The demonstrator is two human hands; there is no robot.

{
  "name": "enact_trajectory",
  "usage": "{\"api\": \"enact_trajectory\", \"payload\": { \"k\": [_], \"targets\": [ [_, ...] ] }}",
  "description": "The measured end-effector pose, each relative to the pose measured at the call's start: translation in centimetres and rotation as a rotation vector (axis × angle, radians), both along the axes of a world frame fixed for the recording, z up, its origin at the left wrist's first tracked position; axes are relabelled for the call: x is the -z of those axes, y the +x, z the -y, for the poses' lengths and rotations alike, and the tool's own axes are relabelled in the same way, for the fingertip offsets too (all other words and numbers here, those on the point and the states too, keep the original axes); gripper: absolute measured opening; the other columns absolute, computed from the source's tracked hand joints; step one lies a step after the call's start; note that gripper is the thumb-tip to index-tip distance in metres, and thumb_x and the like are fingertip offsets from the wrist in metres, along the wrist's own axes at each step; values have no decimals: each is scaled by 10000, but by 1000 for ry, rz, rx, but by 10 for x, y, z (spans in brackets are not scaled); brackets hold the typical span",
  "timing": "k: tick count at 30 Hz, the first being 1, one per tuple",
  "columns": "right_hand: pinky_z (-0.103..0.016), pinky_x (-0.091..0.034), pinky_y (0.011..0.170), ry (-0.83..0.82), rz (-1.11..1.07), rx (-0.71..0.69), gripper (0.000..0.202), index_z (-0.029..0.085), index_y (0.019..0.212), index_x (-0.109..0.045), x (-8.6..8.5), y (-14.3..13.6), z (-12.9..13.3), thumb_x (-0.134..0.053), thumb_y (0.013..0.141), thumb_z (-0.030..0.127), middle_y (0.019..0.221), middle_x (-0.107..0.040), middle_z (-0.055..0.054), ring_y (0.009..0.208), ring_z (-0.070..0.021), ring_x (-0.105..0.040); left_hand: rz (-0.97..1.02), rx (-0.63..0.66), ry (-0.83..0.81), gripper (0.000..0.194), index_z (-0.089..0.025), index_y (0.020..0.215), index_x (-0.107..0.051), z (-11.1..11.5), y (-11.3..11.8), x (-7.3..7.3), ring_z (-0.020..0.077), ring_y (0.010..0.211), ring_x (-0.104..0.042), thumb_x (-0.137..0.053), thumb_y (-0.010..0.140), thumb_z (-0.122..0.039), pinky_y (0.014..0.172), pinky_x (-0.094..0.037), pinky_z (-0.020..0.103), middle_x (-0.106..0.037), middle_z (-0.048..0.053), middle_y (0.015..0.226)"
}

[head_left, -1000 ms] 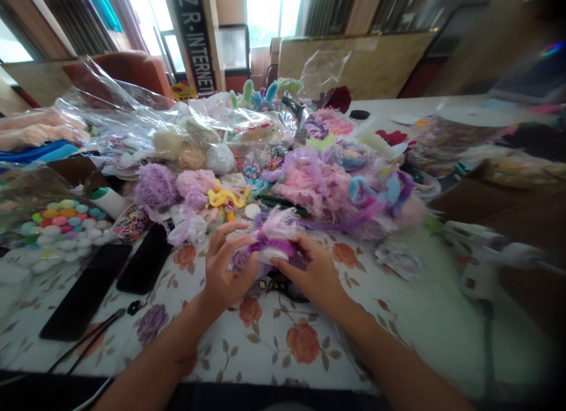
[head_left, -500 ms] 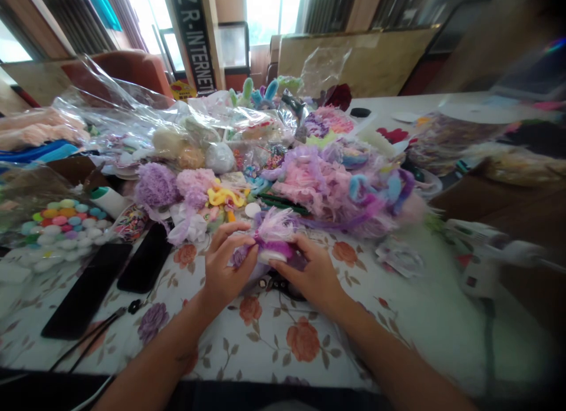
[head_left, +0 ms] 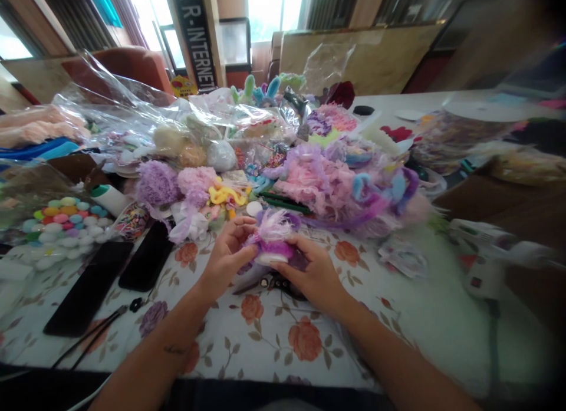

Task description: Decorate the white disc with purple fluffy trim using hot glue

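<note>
Between my two hands is a small fluffy piece (head_left: 274, 247), magenta in the middle, with pale pink fluff on top and a white disc at its base. My left hand (head_left: 230, 252) pinches its left side, thumb and fingers closed around the edge. On the right, my right hand (head_left: 309, 268) grips the piece with the thumb low by the white base and the fingers higher up. Just beneath it on the flowered cloth (head_left: 274, 322) lies a dark tool (head_left: 283, 283), partly hidden by my right hand.
Two black phones (head_left: 88, 287) (head_left: 145, 257) lie at the left beside a bag of coloured pompoms (head_left: 66, 222). Fluffy pink and purple trims (head_left: 318, 181) are heaped beyond my hands. A white glue gun (head_left: 484, 257) stands at the right near a brown box (head_left: 499, 193).
My left hand has turned slightly, with its fingers nearer the fluffy piece. My right hand keeps its grip. The view has shifted a little.
</note>
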State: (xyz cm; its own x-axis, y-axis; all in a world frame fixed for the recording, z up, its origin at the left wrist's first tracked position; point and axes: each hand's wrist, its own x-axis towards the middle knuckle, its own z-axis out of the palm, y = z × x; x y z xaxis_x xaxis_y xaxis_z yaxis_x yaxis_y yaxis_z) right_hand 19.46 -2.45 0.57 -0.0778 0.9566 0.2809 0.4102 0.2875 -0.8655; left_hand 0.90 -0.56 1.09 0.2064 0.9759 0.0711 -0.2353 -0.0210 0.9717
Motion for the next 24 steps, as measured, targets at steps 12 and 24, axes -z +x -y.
{"api": "enact_trajectory", "payload": {
  "k": [12,24],
  "targets": [
    [-339,-520,728,8,6,-43,270,200,910,-636,5,0,1,-765,712,331,875,-714,-57,778,-232,-653,105,92,-215,450,-212,1064,-585,-3,-2,-3,101,626,-571,-760,651,-198,555,-409,206,-627,-11,791],
    [-341,-520,729,-30,-30,-64,274,207,884,-642,1,0,1,-778,698,354,843,-714,-43,756,-228,-651,122,113,-254,462,-207,1034,-618,-4,-2,-3,106,624,-585,-800,609,-204,541,-422,205,-645,8,818]
  ]
}}
